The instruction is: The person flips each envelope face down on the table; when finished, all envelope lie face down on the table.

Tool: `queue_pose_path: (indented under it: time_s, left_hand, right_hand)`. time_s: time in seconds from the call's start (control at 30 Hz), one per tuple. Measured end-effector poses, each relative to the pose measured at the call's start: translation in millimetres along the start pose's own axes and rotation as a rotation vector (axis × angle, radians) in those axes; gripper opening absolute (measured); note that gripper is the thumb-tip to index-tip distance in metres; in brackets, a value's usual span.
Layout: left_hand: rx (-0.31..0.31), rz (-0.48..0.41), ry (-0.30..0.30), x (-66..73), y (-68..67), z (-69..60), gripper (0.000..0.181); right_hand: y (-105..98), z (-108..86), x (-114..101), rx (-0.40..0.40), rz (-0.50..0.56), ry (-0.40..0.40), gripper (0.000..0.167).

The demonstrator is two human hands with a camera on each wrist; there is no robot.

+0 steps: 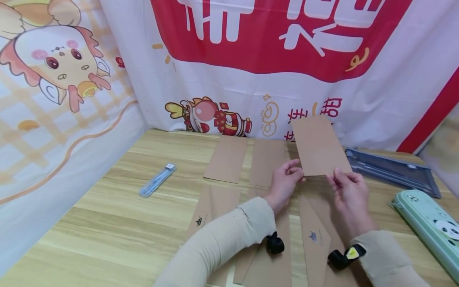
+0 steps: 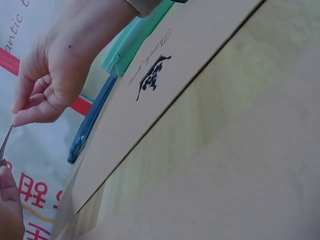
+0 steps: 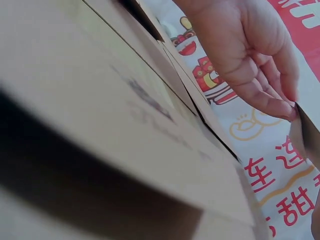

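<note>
In the head view, my left hand point(image 1: 285, 185) and right hand point(image 1: 353, 197) pinch the lower edge of a flat brown paper rectangle point(image 1: 320, 147) above the pale wood-grain table point(image 1: 107, 223). Left wrist: a brown paper envelope point(image 2: 117, 130) with black crown print shows. Right wrist: blurred dark print point(image 3: 150, 102), probably a crown.

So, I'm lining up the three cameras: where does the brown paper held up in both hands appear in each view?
Head: the held brown paper is right of centre, its lower edge between the left hand and right hand.
Left wrist: a thin sliver at the left edge.
Right wrist: cut off at the right edge, near mid-height.
Shared landmark: the red lettering.
</note>
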State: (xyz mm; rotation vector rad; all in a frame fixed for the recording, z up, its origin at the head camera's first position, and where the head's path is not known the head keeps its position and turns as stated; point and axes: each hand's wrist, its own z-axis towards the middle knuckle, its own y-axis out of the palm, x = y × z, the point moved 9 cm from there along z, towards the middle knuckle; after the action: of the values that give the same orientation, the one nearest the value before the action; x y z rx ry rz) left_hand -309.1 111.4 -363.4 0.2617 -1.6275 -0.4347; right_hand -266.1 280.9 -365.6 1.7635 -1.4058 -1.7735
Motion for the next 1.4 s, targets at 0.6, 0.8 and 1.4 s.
queue_pose_path:
  time_s: [0.6,0.8,1.4]
  left_hand:
    - [-0.04,0.263,0.014,1.0,-7.1,14.5,0.046]
    - [-0.07,0.388,-0.034,-4.1,-9.6,17.2,0.054]
    - [-0.109,0.511,-0.151,-19.9,-11.6,15.0,0.065]
  right_hand:
    - [1.0,5.0,-7.9,-0.389,-0.524,0.165,0.031]
    - [-0.4,15.8,-11.2,-0.51,-0.924,0.155,0.063]
    - [-19.1,28.9,-1.3,-0.526,-1.108,0.191,0.048]
